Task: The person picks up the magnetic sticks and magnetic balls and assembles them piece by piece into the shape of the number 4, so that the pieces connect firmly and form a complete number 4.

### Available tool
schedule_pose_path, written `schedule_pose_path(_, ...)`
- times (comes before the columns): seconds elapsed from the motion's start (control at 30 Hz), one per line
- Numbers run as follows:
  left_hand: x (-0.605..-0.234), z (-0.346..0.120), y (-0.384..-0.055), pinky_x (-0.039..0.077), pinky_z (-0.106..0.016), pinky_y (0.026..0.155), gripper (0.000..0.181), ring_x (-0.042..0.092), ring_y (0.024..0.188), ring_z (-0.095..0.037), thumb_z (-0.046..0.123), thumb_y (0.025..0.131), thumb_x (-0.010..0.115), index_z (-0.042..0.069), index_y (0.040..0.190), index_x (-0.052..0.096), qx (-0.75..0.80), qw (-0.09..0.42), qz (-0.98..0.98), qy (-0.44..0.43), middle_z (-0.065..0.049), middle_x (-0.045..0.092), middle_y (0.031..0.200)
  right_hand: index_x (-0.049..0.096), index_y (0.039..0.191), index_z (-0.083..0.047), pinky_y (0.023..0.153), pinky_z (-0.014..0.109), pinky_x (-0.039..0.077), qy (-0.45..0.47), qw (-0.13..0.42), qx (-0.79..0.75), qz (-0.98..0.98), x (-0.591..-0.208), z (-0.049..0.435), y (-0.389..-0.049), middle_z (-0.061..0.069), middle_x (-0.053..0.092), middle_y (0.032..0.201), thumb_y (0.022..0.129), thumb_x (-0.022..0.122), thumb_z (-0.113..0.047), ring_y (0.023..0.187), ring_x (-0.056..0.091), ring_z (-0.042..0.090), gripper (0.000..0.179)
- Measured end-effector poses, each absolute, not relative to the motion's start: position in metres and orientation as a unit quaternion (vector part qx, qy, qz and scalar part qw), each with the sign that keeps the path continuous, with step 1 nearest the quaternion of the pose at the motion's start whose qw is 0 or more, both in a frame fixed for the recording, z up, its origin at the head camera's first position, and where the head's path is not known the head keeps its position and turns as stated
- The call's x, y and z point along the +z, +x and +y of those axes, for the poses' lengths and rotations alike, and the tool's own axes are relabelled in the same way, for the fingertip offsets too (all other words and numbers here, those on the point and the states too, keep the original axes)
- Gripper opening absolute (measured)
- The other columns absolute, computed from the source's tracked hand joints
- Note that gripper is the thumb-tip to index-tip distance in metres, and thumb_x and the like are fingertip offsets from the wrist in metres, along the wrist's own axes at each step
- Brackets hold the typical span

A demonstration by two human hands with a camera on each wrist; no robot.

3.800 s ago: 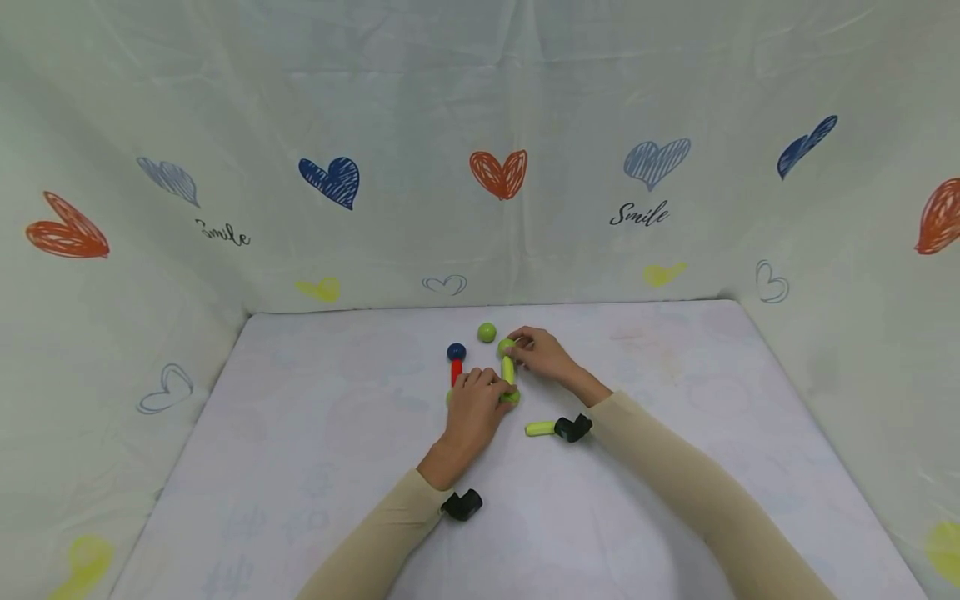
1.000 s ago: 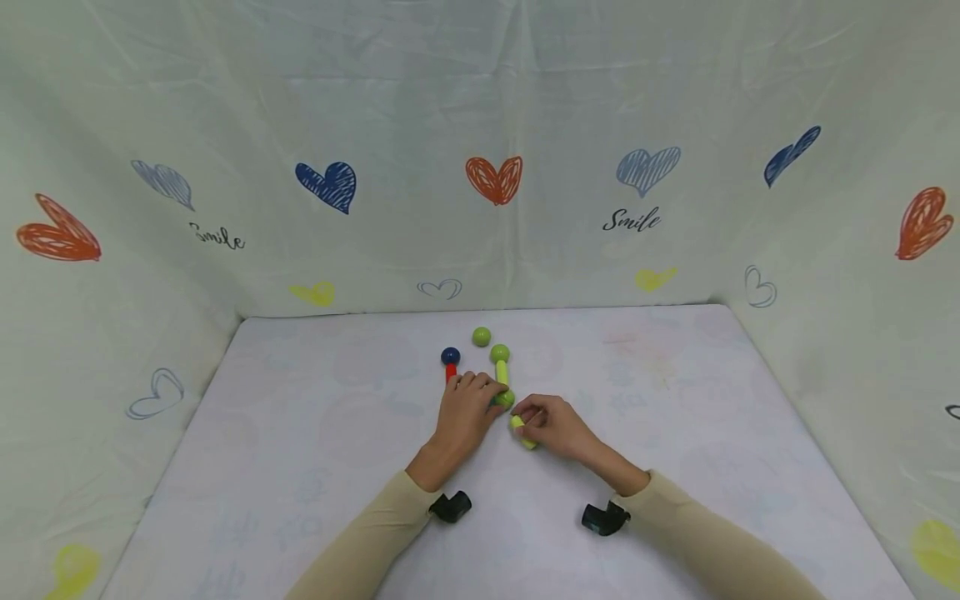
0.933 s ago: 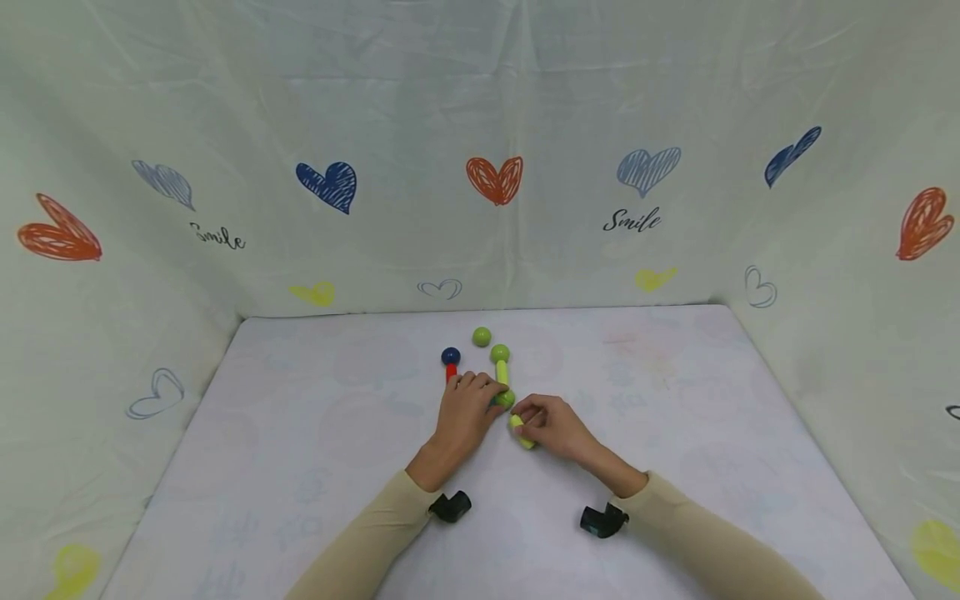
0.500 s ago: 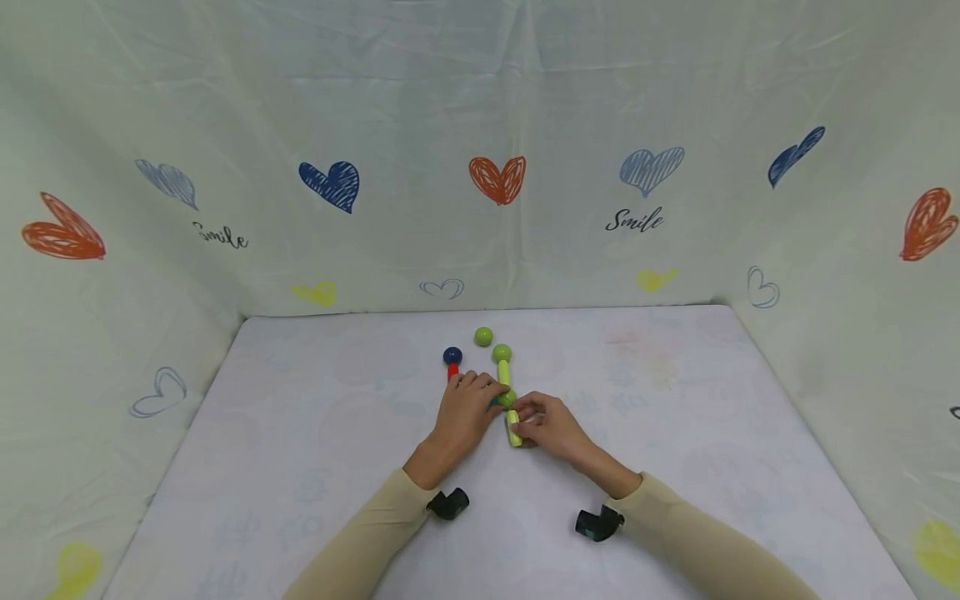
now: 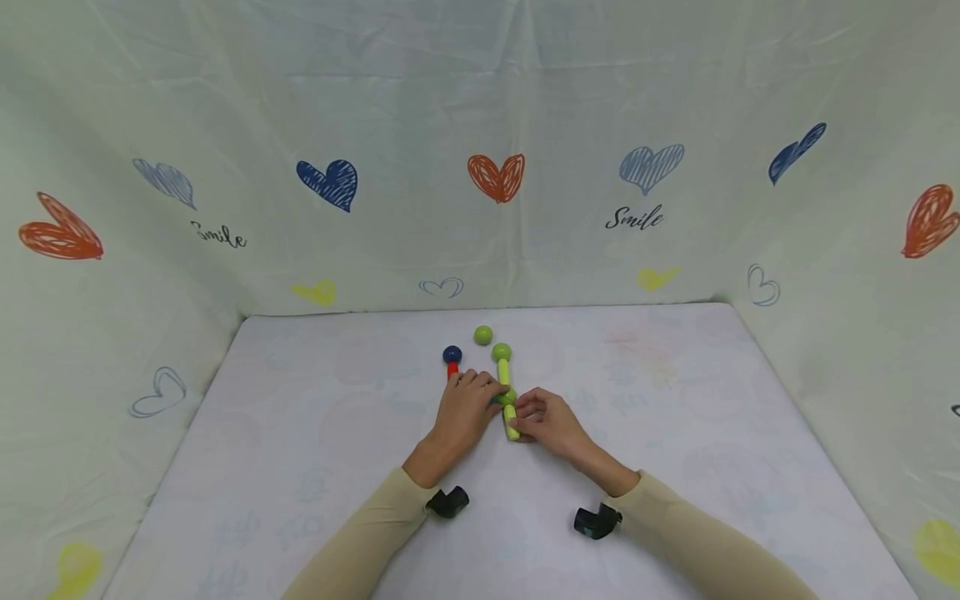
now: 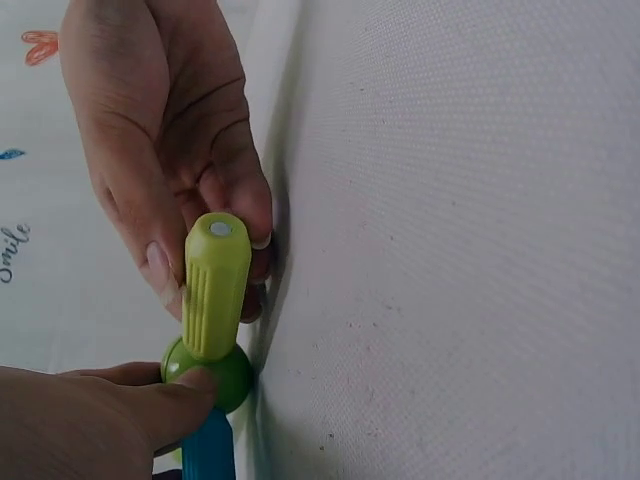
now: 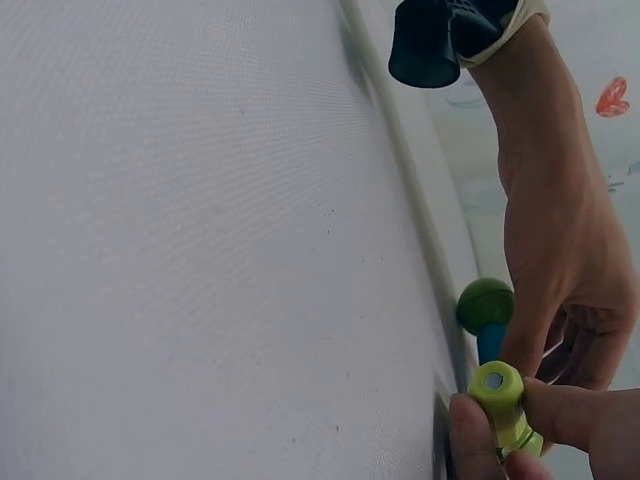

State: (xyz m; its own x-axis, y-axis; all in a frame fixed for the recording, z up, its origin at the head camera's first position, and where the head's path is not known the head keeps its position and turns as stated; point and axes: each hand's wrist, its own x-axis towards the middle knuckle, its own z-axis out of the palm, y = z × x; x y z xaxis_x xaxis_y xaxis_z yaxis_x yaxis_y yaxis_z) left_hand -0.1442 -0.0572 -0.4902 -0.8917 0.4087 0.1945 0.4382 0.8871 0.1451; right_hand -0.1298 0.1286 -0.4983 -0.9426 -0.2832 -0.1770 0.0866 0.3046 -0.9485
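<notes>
My left hand (image 5: 463, 412) pinches a green ball (image 6: 232, 380) between thumb and fingers. From that ball a blue rod (image 6: 208, 450) runs under my left hand, and a yellow-green rod (image 5: 504, 372) leads away to a far green ball (image 5: 502, 352). My right hand (image 5: 551, 427) pinches another yellow-green rod (image 6: 215, 290), which has a metal dot on its near end; its far end meets the pinched ball. In the right wrist view the blue rod (image 7: 490, 343) ends at a further green ball (image 7: 485, 305). A navy ball (image 5: 452, 355) tops a red rod (image 5: 452, 369), partly behind my left hand.
A loose green ball (image 5: 483, 335) lies just beyond the joined pieces. The white table (image 5: 300, 433) reaches a curtain (image 5: 390, 233) printed with hearts at its back edge. Black wrist cameras (image 5: 447, 502) hang below both sleeves.
My right hand left the far green ball, picked up the rod lying at the right, turned it lengthwise and moved it against the pinched ball. My left hand stays in nearly the same place.
</notes>
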Motion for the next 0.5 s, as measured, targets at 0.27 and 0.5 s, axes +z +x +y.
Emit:
schedule_pose_path(0.27, -0.4898, -0.0575, -0.1432, 0.048, -0.038, 0.097, 0.032, 0.063, 0.112, -0.018, 0.027, 0.094, 0.083, 0.024, 0.125, 0.078, -0.091, 0.069, -0.971, -0.211, 0.006, 0.073, 0.117, 0.061, 0.118, 0.012, 0.07, 0.03, 0.063, -0.073, 0.15, -0.581, 0.797, -0.5008, 0.1283, -0.1303, 0.02, 0.071, 0.102, 0.095, 0.074, 0.0, 0.081, 0.071, 0.017, 0.029)
schedule_pose_path(0.5, -0.4909, -0.0571, -0.1442, 0.048, -0.039, 0.099, 0.033, 0.062, 0.112, -0.018, 0.027, 0.093, 0.083, 0.023, 0.125, 0.078, -0.096, 0.068, -0.97, -0.215, 0.005, 0.073, 0.117, 0.062, 0.116, 0.011, 0.069, 0.029, 0.063, -0.075, 0.147, -0.566, 0.808, -0.5008, 0.1298, -0.1323, 0.018, 0.071, 0.1, 0.095, 0.075, -0.001, 0.08, 0.071, 0.017, 0.028)
